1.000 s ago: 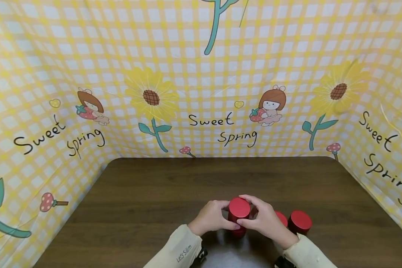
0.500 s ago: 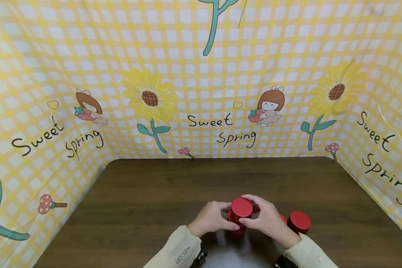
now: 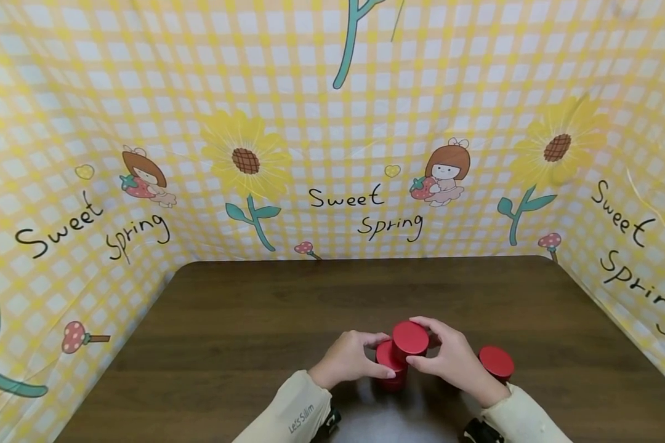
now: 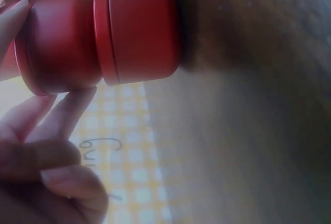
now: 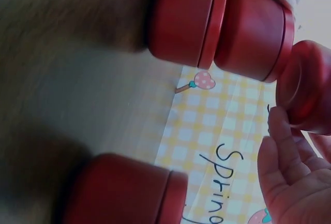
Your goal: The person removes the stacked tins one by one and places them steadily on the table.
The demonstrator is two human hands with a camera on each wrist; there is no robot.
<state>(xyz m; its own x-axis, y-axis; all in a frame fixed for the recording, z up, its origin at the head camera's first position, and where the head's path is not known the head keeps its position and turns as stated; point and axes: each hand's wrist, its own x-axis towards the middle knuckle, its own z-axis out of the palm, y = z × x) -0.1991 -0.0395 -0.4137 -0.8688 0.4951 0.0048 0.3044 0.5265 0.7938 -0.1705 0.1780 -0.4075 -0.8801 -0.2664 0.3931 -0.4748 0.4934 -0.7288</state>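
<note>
**Checked cloth [image 3: 321, 111] encloses dark wooden table [image 3: 288, 301]**

In yellow and white, the cloth rises behind the table and along its left and right sides. Sunflowers [image 3: 246, 161], cartoon figures [image 3: 447, 172] holding strawberries [image 3: 423, 188], brown-stemmed pink hearts [image 3: 74, 337] with white dots and black "Sweet Spring" lettering [image 3: 346, 197] decorate it.

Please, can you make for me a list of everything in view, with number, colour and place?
Table: 1, dark brown, below everything
Checked cloth: yellow and white, printed, behind and at the table's sides
Lower canister: 1, red, on the table
Upper canister: 1, red, on the lower canister
Raised canister: 1, red, off the table, near the upper canister's top
Single canister: 1, red, on the table's right; others may be hidden
Sleeves: 2, cream, on the arms
Wrist gear: 2, black, at the wrists
Left hand: 1, bare, around the upper canister
Right hand: 1, bare, holding the raised canister
</note>
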